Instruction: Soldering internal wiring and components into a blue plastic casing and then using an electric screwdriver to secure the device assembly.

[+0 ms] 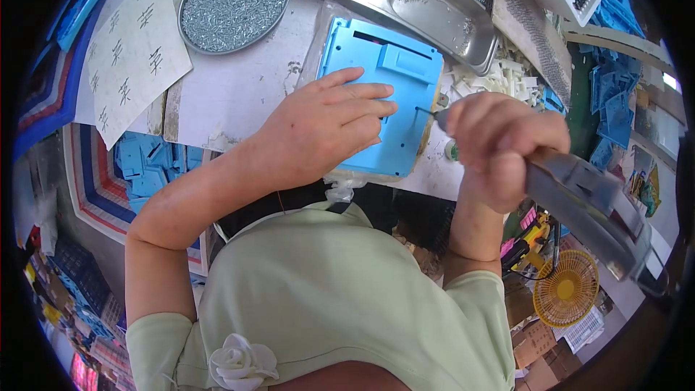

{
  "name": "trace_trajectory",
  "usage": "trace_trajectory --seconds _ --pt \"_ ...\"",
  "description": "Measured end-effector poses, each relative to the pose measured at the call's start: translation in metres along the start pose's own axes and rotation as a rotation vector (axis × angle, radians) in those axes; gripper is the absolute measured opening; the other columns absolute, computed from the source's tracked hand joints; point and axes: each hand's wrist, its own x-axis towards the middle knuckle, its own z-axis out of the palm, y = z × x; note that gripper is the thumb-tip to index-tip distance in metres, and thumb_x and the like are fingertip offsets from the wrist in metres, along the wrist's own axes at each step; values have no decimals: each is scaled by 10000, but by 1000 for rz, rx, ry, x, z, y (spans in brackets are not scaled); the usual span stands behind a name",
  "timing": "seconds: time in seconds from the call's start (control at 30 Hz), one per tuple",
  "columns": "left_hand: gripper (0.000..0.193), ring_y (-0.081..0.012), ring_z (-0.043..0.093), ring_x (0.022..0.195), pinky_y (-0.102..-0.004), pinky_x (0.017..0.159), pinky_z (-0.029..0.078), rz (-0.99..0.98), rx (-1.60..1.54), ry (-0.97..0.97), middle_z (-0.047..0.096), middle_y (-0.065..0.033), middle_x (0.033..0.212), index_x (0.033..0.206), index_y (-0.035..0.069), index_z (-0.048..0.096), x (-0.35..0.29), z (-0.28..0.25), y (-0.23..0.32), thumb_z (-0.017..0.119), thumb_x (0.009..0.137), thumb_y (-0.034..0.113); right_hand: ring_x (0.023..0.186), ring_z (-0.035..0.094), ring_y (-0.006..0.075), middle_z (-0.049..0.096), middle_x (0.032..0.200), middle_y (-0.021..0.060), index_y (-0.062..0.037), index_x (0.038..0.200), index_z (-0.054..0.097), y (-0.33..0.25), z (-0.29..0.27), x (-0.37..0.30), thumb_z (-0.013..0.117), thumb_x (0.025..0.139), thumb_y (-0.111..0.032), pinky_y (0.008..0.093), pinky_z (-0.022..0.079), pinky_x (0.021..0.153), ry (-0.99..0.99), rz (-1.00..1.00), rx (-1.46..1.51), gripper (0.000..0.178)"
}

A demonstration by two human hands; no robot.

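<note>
Driving a screw into a blue plastic panel [391,80]

Left hand [318,127] pressed flat, fingers spread, steadying it on the desk [232,87]; right hand [499,145] gripping electric screwdriver [586,203] (tip at panel edge).

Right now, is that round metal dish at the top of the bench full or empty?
Full. The round metal dish is covered rim to rim with small silver screws, and none of its bottom shows.

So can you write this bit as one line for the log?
left hand: flat on blue plastic panel | right hand: grips powered screwdriver, tip at panel | round tray of screws behind
</note>
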Motion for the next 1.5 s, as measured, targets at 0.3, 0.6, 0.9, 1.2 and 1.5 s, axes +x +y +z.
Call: trace_trajectory --seconds 0.3,0.6,0.9,1.2,1.5 --pt "235 -282 616 1278 -534 1099 463 2 -1 -30 693 -85 1256 984 56 593 -2 -2 -2 777 838 76 580 543 195 543 657 51 -57 918 503 5 -14 20 707 948 -108 382 525 604 -62 -49 30 213" --pt "234 -282 609 1290 -526 1108 457 -25 -13 -40 687 -93 1276 988 61 589 -2 0 0 771 842 72 527 484 128 502 623 50 -44 957 446 50 -25 57 623 974 -30 329 500 543 -32 -94 16 178" --pt "192 -252 665 1201 -510 1116 452 -80 -107 82 729 -67 1166 995 63 658 0 -1 -1 778 851 102 567 465 127 494 627 -26 -113 1111 611 6 -13 66 644 976 -214 334 461 584 -29 0 49 172" --pt "210 -219 726 992 -567 1119 424 -74 -39 195 729 -39 958 972 85 660 -8 -28 -3 811 836 138 576 549 79 605 683 -54 -163 1113 559 -13 33 53 746 955 -368 270 531 641 -216 110 386 319" --pt "258 -214 724 940 -573 1108 434 11 7 149 708 -30 904 933 74 660 -13 -47 -14 854 780 148 571 540 69 579 654 -63 -165 1093 553 -4 50 60 725 969 -390 266 519 624 -205 164 382 309"
